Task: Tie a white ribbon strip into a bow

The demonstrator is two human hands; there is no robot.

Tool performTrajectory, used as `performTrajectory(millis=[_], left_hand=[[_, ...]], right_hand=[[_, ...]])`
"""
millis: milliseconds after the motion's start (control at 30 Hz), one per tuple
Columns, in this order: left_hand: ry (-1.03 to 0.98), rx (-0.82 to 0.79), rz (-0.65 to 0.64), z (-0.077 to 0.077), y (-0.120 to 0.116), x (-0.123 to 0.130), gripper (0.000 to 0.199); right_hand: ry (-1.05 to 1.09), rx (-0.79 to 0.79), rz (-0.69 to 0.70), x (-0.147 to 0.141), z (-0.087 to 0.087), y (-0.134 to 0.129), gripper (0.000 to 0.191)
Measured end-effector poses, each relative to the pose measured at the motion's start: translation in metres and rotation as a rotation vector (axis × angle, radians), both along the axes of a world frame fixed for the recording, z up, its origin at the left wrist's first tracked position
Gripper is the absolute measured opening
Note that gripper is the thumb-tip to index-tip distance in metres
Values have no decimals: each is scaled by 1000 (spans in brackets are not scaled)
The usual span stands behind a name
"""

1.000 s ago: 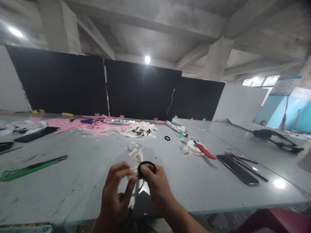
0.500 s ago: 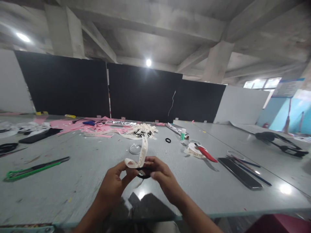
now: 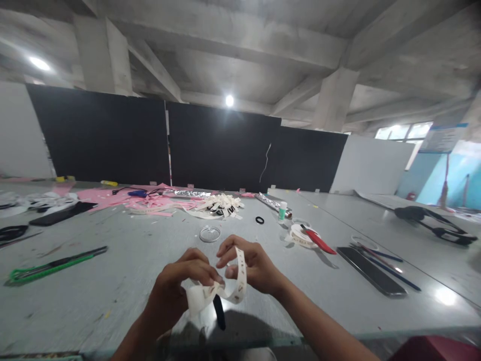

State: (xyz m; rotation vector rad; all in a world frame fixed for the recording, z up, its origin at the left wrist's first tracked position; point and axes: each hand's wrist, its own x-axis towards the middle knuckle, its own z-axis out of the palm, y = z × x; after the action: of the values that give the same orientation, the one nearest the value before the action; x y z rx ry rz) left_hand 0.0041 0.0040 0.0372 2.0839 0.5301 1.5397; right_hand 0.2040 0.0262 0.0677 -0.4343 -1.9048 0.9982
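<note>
My left hand (image 3: 176, 283) is closed, its fingertips pinching a cream ribbon (image 3: 241, 281) with small dark printing, together with a black band (image 3: 219, 312) that looks like a hair tie. The ribbon is folded into a loop below the left fingers, and its other part curves up in front of my right hand (image 3: 255, 263). The right thumb and forefinger are apart, bent close to the ribbon; no firm grip on it shows. Just beyond my hands lie a clear ring (image 3: 209, 233) and a single black hair tie (image 3: 259, 220).
Right: ribbon roll (image 3: 300, 235), red-handled tool (image 3: 319, 240), glue stick (image 3: 282, 211), dark phone-like slab (image 3: 371, 271), thin sticks (image 3: 394, 269). Left: green cutter knife (image 3: 56, 265). Behind: a pile of ribbon-tied bands (image 3: 221, 204), pink scraps (image 3: 105, 197) and black panels (image 3: 225, 145).
Both hands have turned and the ribbon with the black band has come lower and nearer. The ribbon's upright tail now curves down at the right hand, whose fingers have come off the band.
</note>
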Motion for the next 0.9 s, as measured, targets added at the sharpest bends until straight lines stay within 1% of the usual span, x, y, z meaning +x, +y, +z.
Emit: performTrajectory(millis=[67,200,267,300,400,467,567,667,733,767,833,900], left_hand=[[-142,-153,-27,-5,0,6,20],[-347,-465,35,-17,1,16,40],[-437,-574,41,-21,3,20,44],[-476,-600,33,-22,4,21,45],[-545,-609,47,-21,9,24,43],[-554,-600,69,-20,12,25,39],[-534,-598,67,-20,14,27,33],[-514,-620,86,-20,13,30,30],[-535,-620,60,-18,12,33,33],[-548,-605,37,-18,11,33,34],[-536,-567,5,-17,11,33,38],[-476,-537,23,-16,14,32,40]], right_hand=[[-23,-40,57,-6,3,2,21],[-75,-135,118,-18,7,-1,29],[-93,-141,99,-22,8,-1,28],[-86,-128,73,-24,8,0,27],[-4,-61,-9,-26,10,4,22],[25,-32,-20,-26,11,6,20],[-26,-19,-70,-22,15,8,20],[-105,45,-256,-16,18,13,18],[-136,91,-367,-13,19,17,16],[-143,102,-393,-11,20,19,15],[-151,101,-387,-10,20,20,14],[-142,61,-347,-10,19,19,15]])
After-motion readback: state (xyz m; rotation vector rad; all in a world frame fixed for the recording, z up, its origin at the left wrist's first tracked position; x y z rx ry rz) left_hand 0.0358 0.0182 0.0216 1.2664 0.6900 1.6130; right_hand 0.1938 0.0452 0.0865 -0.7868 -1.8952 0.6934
